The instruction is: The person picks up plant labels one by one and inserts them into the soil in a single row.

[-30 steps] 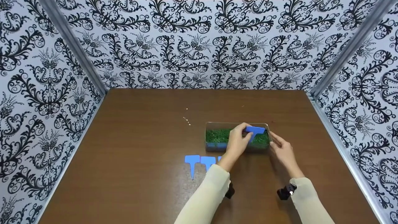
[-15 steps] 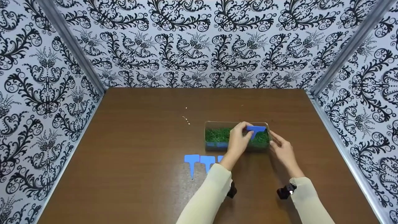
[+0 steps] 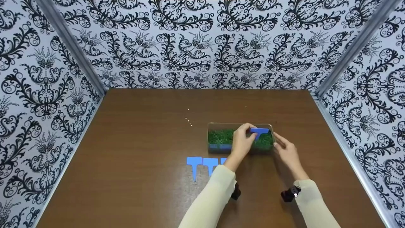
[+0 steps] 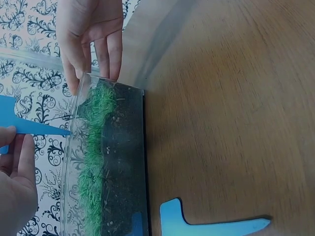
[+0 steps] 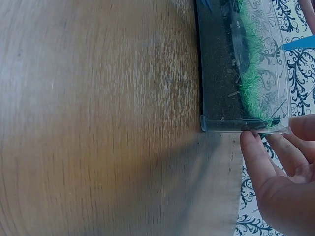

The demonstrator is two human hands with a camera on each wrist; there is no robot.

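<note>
My left hand [image 3: 243, 142] pinches a blue T-shaped plant label [image 3: 260, 130] over the right half of a clear planter box [image 3: 218, 126]. In the left wrist view, the label's pointed stem [image 4: 47, 129] reaches down to the box rim, above the green grass [image 4: 93, 182]. Dark soil [image 4: 123, 142] shows through the wall below the grass. My right hand [image 3: 287, 153] touches the right end of the box, its fairly straight fingers [image 5: 258, 157] against the end wall and its thumb up at the rim.
Several more blue plant labels [image 3: 194, 161] lie in a row on the brown table [image 3: 142, 133] in front of the box, partly hidden by my left forearm. Small pale specks [image 3: 189, 121] lie behind them. Patterned walls [image 3: 202, 47] enclose the table's back and sides.
The pinched label has come slightly lower toward the grass, and less of its stem shows in the head view. My right hand stays at the box end.
</note>
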